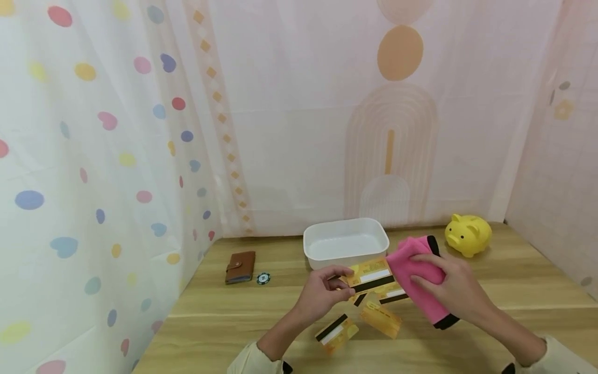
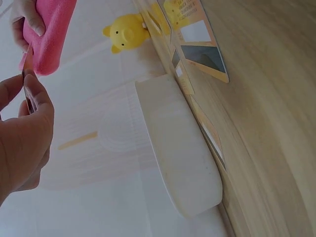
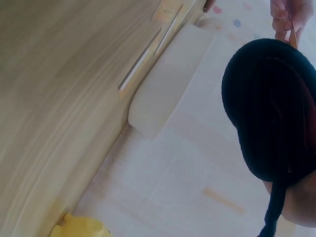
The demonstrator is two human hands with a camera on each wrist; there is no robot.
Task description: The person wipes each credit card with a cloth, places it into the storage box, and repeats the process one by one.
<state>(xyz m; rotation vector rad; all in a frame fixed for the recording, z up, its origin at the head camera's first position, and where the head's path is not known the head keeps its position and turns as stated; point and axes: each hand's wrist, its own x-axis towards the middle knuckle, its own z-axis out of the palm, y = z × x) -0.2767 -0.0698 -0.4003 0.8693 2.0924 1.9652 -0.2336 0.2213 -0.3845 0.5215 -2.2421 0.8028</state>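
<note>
yellow card (image 1: 372, 272) is held above the table (image 1: 196, 332), in front of the white tub (image 1: 345, 245), with its left end pinched between the thumb and fingers of the left hand (image 1: 322, 293). its right end is met by the pink cloth (image 1: 424, 297), which is gripped in the right hand (image 1: 460, 285); how far the card is tucked into the folds cannot be told. the step in hand is judged to be the wiping of this card. for the next move, it would seem, a steady pinch is called for on the left, while the cloth is drawn along the card's face without the card being bent or let slip.

near the held card, loose cards (image 1: 380, 320) are spread on the tabletop, some partly overlapped or hidden; whether any have been wiped cannot be told.

of the tub, only the white floor and walls are seen within, and no card is shown inside. the brown wallet (image 1: 241, 266) is fastened by a strap, with something pale bluish glimpsed at its near edge. beside it a poker chip (image 1: 263, 278) is laid flat. what is held inside the yellow piggy bank (image 1: 469, 235) cannot be seen.
</note>
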